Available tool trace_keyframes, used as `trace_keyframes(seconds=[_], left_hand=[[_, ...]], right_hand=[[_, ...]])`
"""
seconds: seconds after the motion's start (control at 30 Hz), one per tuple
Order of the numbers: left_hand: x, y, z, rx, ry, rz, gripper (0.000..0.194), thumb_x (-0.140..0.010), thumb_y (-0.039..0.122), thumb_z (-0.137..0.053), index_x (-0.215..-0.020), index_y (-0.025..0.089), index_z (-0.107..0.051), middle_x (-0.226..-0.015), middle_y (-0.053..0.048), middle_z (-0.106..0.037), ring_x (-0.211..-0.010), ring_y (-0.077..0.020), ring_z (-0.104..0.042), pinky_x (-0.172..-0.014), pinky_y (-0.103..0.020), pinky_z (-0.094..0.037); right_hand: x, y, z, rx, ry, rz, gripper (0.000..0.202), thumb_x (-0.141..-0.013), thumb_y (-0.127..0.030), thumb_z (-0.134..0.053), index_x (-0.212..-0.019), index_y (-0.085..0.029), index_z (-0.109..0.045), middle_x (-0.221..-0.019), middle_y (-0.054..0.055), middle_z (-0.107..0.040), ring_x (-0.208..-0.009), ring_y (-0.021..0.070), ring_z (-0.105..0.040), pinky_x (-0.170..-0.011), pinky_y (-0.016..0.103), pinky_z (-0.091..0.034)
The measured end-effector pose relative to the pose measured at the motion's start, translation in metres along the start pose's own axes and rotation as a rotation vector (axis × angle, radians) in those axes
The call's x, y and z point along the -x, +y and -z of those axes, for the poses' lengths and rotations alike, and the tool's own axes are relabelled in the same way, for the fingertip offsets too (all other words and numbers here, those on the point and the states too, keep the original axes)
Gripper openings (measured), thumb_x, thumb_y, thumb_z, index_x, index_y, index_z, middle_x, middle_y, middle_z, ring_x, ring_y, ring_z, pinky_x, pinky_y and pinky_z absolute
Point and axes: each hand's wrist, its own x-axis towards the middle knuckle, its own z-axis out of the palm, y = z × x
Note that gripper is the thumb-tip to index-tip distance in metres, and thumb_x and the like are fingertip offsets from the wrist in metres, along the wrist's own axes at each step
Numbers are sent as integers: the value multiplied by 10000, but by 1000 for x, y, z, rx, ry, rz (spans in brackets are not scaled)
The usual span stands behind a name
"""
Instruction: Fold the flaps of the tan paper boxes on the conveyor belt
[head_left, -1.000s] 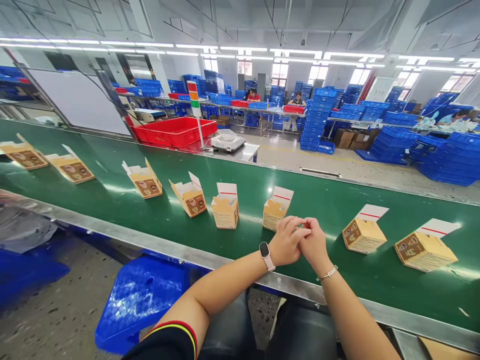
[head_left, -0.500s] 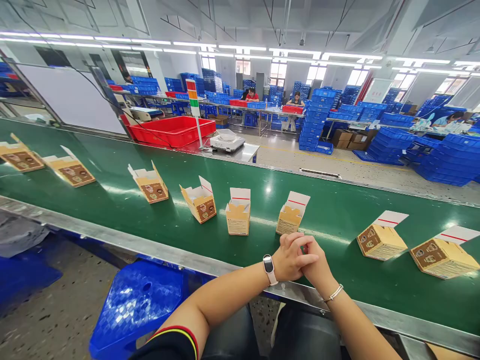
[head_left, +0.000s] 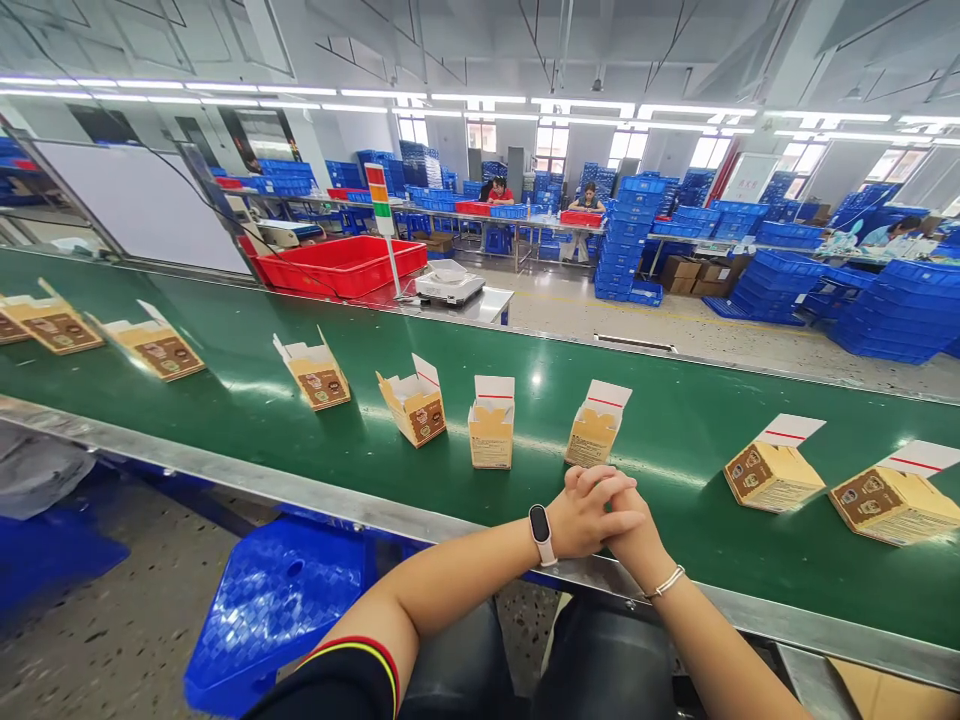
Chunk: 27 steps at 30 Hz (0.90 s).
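My left hand (head_left: 579,518), above a wristband with a dark screen, is clasped with my right hand (head_left: 636,530), whose wrist wears a bracelet. Their fingers interlock over the near edge of the green conveyor belt (head_left: 540,510), and no object shows between them. Just beyond the fingers stands a small tan carton (head_left: 591,436) with its white lid flap raised. Left of it is another open carton (head_left: 491,440), upright. Further right, two brown-and-tan cartons (head_left: 776,478) (head_left: 896,500) have their flaps up; whatever they contain is hidden.
Several more open cartons (head_left: 321,385) line the belt to the left. Across it are a red bin (head_left: 337,265), a signal light (head_left: 381,200) and a scale (head_left: 450,284). A blue stool (head_left: 277,600) stands at the near left. Other people sit at far tables among blue crates (head_left: 628,240).
The cartons have shifted to the right along the belt relative to my hands, and another shows at the far left edge. My hands stay clasped in nearly the same place.
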Motion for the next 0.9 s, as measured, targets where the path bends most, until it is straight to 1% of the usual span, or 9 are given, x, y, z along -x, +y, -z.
trace_keyframes(seconds=[0.07,0.13,0.27,0.37,0.5,0.63,0.73,0.77,0.9], left_hand=[[-2,-2,-1,-25,15,91,475,-708,149,-579,-1149,326,-568,-1276,-57,-540,-1192,-258,-452,-939,-395,-342],[-5,-10,-1,-15,80,306,522,-730,193,-585,-1241,263,-498,-1280,-101,-529,-1216,-270,-441,-968,-421,-358],[-17,-42,2,106,103,700,666,-780,292,-563,-1391,154,-338,-1385,-182,-451,-1294,-307,-385,-1037,-506,-344],[-29,-65,1,262,-122,699,535,-809,281,-534,-1334,216,-456,-1380,-120,-506,-1314,-293,-383,-1034,-506,-359],[-44,-71,-10,301,-274,647,278,-853,252,-499,-1087,252,-647,-1258,-53,-623,-1318,-273,-385,-1032,-523,-335],[-60,-61,-28,409,-178,732,187,-866,244,-492,-801,199,-661,-1048,-61,-685,-1146,-225,-527,-1001,-452,-382],[-74,-54,-41,530,52,1061,57,-786,207,-603,-780,168,-561,-978,-66,-634,-942,-168,-587,-893,-344,-464],[-78,-52,-44,578,100,1189,134,-749,177,-639,-831,168,-533,-987,-64,-609,-909,-154,-588,-856,-316,-478],[-90,-51,-54,819,11,1455,359,-705,87,-646,-989,181,-449,-952,-44,-571,-809,-129,-597,-733,-260,-499]], right_hand=[[-3,-2,13,16,66,-14,63,-782,-264,-548,-841,-247,-563,-751,31,-520,-670,225,-547,-609,440,-538],[-9,2,26,25,174,-49,127,-806,-346,-552,-846,-225,-547,-765,36,-533,-688,212,-551,-595,391,-522],[-30,24,41,-28,274,-110,416,-808,-480,-535,-1113,-198,-540,-1164,144,-563,-1064,276,-546,-750,423,-519],[-45,43,41,-100,166,-132,540,-777,-562,-537,-1196,-221,-541,-1349,131,-493,-1243,298,-442,-956,514,-425],[-57,53,37,-161,110,-140,420,-729,-598,-588,-948,-250,-672,-1223,82,-606,-1209,294,-470,-1073,532,-298],[-59,47,31,-241,246,-290,369,-732,-576,-563,-718,-223,-670,-1024,97,-647,-1064,277,-546,-1006,484,-389],[-61,44,27,-348,430,-554,281,-694,-476,-595,-661,-197,-593,-1059,101,-596,-1025,248,-560,-945,410,-455],[-62,45,26,-376,477,-640,242,-666,-431,-619,-690,-195,-569,-1066,97,-580,-1010,240,-565,-913,393,-480],[-66,57,25,-435,515,-843,338,-598,-288,-656,-870,-221,-467,-945,50,-557,-830,202,-609,-669,339,-557]])
